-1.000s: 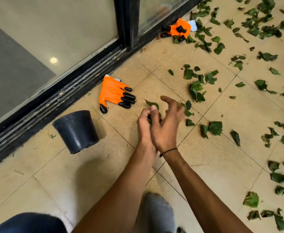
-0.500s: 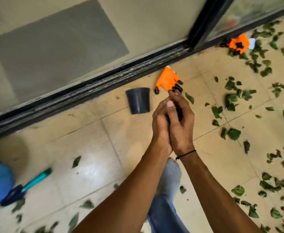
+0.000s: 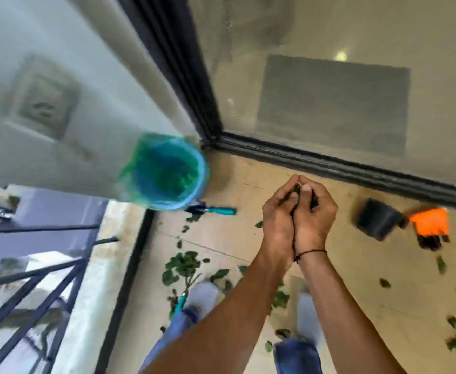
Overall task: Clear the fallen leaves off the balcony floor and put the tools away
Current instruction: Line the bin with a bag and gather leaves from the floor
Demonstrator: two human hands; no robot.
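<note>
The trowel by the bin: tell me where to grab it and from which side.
Grip the trowel by its teal handle, coming from above at the end pointing away from the blue bin. It lies flat on the floor, dark blade nearest the bin, so the handle end looks freer. Both hands are full now.

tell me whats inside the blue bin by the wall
The blue bin has a green liner and some green leaves at the bottom. Blur hides anything else in it.

I see green leaves [image 3: 183,265] on beige floor tiles [image 3: 229,233], a blue bin [image 3: 165,172] lined green, an orange glove [image 3: 429,222], a black pot [image 3: 377,218].
</note>
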